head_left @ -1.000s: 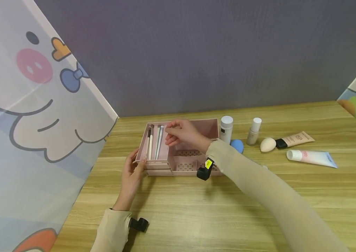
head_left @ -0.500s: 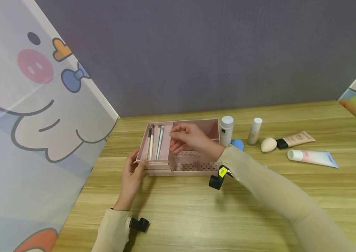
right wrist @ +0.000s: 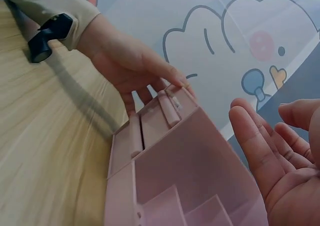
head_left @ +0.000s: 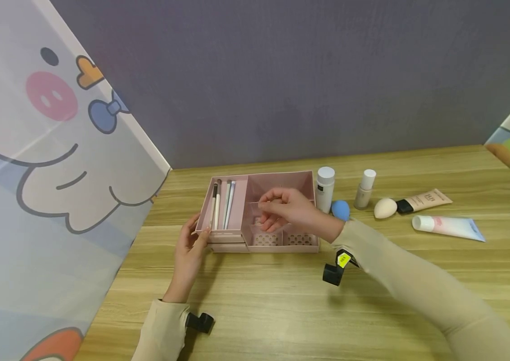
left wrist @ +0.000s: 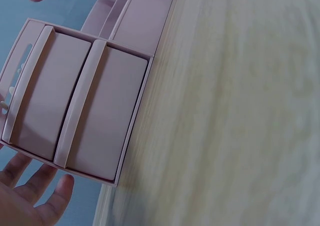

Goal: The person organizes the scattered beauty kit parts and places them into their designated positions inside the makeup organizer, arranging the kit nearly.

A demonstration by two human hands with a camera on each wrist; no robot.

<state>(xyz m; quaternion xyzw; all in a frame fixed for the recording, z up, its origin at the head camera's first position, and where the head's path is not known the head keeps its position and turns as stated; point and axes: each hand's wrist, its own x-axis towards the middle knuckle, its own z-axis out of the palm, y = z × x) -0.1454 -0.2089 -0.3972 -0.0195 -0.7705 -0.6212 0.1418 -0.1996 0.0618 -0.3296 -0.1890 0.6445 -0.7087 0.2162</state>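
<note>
Pink plastic organizer (head_left: 238, 200) stands on the wood-grain table (head_left: 259, 301), left hand (head_left: 189, 245) gripping its front corner; I see the right hand (head_left: 293, 208), loosely curved, empty, drawn away from slim dark- and pale-handled brushes (head_left: 228, 204), which seem settled.

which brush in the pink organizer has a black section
The leftmost brush in the pink organizer, as the head view shows: it has a black section, while the other three have white or pale handles.

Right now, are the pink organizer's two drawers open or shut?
Shut: both drawer fronts sit within the pink organizer, no drawer interior showing.
</note>
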